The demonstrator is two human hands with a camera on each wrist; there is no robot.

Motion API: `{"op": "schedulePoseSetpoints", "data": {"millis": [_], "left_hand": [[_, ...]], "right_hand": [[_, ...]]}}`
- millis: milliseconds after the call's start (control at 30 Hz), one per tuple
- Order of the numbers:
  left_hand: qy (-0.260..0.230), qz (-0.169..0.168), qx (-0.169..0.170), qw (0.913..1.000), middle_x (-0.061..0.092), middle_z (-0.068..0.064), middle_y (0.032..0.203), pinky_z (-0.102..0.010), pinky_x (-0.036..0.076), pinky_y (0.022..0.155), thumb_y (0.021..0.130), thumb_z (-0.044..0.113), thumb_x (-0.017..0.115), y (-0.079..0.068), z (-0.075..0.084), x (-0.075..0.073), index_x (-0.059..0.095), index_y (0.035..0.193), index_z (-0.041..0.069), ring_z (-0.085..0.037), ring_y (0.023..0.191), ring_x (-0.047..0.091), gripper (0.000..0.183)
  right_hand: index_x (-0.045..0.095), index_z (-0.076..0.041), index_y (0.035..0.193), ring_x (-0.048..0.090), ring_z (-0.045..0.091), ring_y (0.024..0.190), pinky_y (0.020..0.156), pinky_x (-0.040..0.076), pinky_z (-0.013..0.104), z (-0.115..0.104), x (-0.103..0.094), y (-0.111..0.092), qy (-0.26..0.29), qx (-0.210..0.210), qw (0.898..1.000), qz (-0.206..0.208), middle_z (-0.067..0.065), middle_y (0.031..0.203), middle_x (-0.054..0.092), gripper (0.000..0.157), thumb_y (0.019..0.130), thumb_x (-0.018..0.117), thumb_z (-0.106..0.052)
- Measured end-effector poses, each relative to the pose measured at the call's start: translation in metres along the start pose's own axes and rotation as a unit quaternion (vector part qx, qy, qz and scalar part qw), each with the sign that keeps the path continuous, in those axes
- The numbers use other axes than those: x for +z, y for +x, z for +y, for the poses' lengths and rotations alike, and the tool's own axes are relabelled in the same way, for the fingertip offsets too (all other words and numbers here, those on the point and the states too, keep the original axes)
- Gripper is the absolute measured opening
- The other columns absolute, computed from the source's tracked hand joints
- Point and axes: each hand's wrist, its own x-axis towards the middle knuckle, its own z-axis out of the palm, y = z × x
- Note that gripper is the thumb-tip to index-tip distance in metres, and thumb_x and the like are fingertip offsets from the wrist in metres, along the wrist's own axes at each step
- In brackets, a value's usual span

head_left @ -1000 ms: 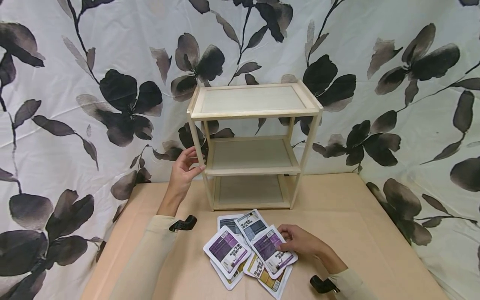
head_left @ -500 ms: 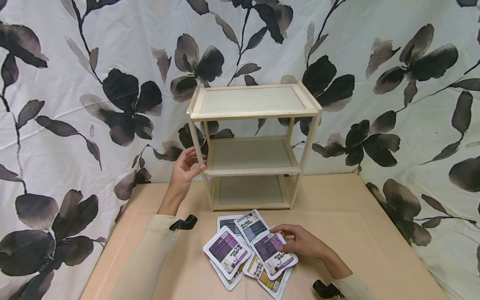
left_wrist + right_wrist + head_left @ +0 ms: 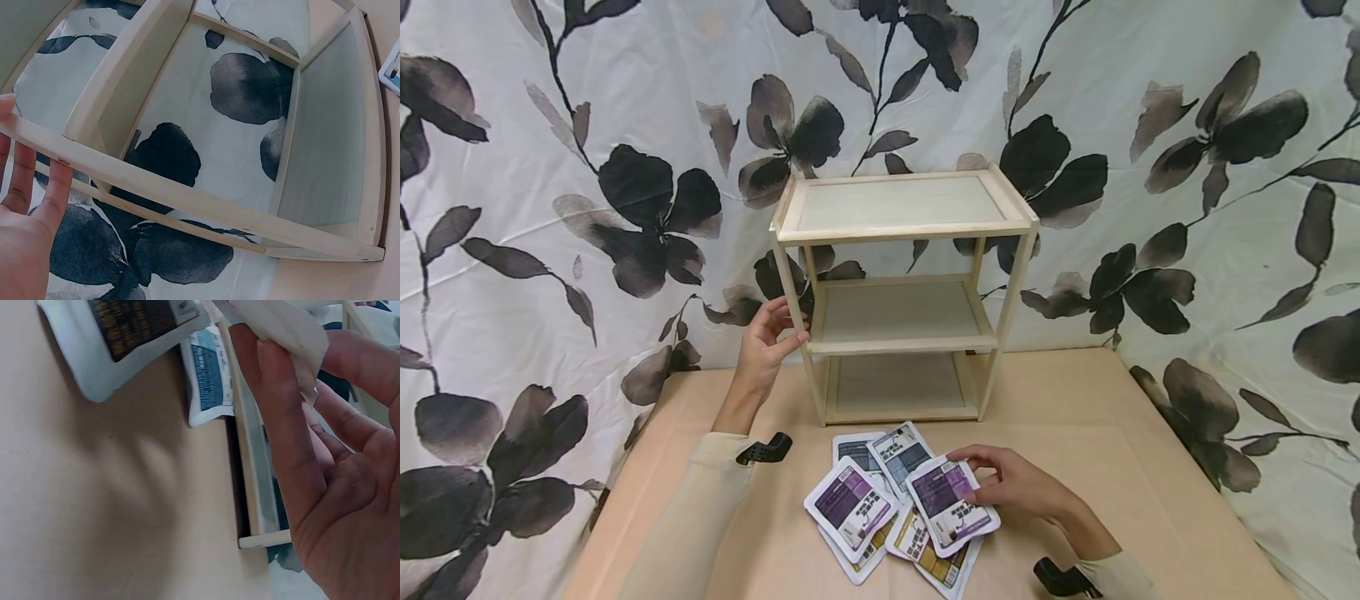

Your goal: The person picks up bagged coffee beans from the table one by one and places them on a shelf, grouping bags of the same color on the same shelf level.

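Note:
In the head view, my left hand [image 3: 763, 350] holds the left front post of a pale wooden three-tier shelf [image 3: 898, 204]. The left wrist view shows the thumb on one side of that post [image 3: 156, 181] and fingers on the other. My right hand [image 3: 1026, 487] pinches the right edge of a white pouch with a purple label [image 3: 943, 508], on top of a loose pile. In the right wrist view this pouch [image 3: 281, 325] is seen nearly edge-on between thumb and fingers. Beside it lie another purple-label pouch [image 3: 850, 504], a blue-grey-label pouch [image 3: 902, 458] and a yellow-label pouch [image 3: 951, 575].
A light tan table [image 3: 1075, 425] bears the shelf and the pile. Right behind the shelf hangs a white cloth [image 3: 940, 100] with dark flower prints. The pile lies just in front of the shelf's bottom tier [image 3: 898, 385]. Black wrist cameras are worn on both wrists.
The right hand's wrist has shifted slightly right and its index finger has moved over the pouch's upper edge. The gripped pouch has edged a little right. The left hand stays on the post.

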Motion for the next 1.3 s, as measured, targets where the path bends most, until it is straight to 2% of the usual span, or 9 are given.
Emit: {"op": "schedulePoseSetpoints", "data": {"millis": [267,467,533,700,900,1000,1300], "left_hand": [[0.004,0.004,-0.002,1.0,0.064,-0.015,0.112,-0.025,0.054,0.083,0.086,-0.015,0.068,-0.001,-0.001,-0.001,0.059,0.132,0.009,-0.019,0.099,0.06,0.053],[0.009,0.001,0.0,1.0,0.067,0.0,0.11,-0.024,0.053,0.083,0.086,-0.015,0.068,-0.002,0.0,-0.001,0.058,0.133,0.007,-0.017,0.099,0.061,0.053],[0.009,0.001,-0.001,1.0,0.067,0.001,0.11,-0.023,0.053,0.083,0.086,-0.015,0.067,-0.002,0.001,0.0,0.058,0.133,0.007,-0.017,0.1,0.061,0.053],[0.01,0.003,-0.003,0.9999,0.065,-0.013,0.113,-0.024,0.053,0.083,0.086,-0.015,0.068,-0.003,0.002,0.0,0.058,0.133,0.008,-0.018,0.1,0.061,0.053],[0.014,0.007,-0.005,0.9999,0.061,-0.022,0.117,-0.024,0.053,0.083,0.085,-0.015,0.069,-0.003,0.002,0.0,0.059,0.132,0.01,-0.019,0.1,0.06,0.053],[0.014,0.007,-0.004,0.9999,0.058,-0.029,0.118,-0.024,0.052,0.083,0.085,-0.015,0.069,-0.002,0.003,0.0,0.059,0.132,0.008,-0.019,0.1,0.06,0.053],[0.016,0.007,-0.008,0.9998,0.057,-0.03,0.118,-0.025,0.052,0.084,0.086,-0.015,0.068,-0.002,0.003,0.0,0.056,0.134,0.003,-0.018,0.1,0.061,0.052]], "right_hand": [[0.05,-0.003,0.145,0.072,0.024,0.087,0.073,0.06,0.03,-0.017,-0.004,-0.001,0.017,-0.005,1.0,0.002,0.025,0.123,0.057,0.063,0.087,0.076,-0.002],[0.046,-0.004,0.147,0.073,0.029,0.091,0.076,0.061,0.036,-0.032,-0.008,-0.002,0.036,-0.009,0.999,0.001,0.026,0.126,0.055,0.065,0.089,0.075,-0.002],[0.046,-0.004,0.148,0.073,0.031,0.094,0.077,0.061,0.038,-0.039,-0.008,-0.002,0.04,-0.012,0.999,0.004,0.025,0.128,0.056,0.065,0.089,0.075,-0.003],[0.044,-0.003,0.149,0.073,0.033,0.096,0.077,0.062,0.04,-0.057,-0.011,-0.003,0.037,-0.027,0.999,0.012,0.026,0.126,0.059,0.066,0.09,0.074,-0.003],[0.038,-0.001,0.153,0.074,0.033,0.094,0.077,0.062,0.04,-0.077,-0.015,-0.002,0.032,-0.04,0.999,0.011,0.029,0.117,0.068,0.068,0.093,0.07,-0.002],[0.036,-0.001,0.154,0.073,0.034,0.097,0.079,0.061,0.04,-0.087,-0.017,-0.003,0.028,-0.043,0.999,0.012,0.028,0.12,0.067,0.069,0.094,0.069,-0.002],[0.037,-0.002,0.154,0.073,0.033,0.098,0.077,0.062,0.041,-0.116,-0.025,-0.004,0.027,-0.078,0.996,0.022,0.029,0.12,0.067,0.068,0.094,0.068,0.0]]}}
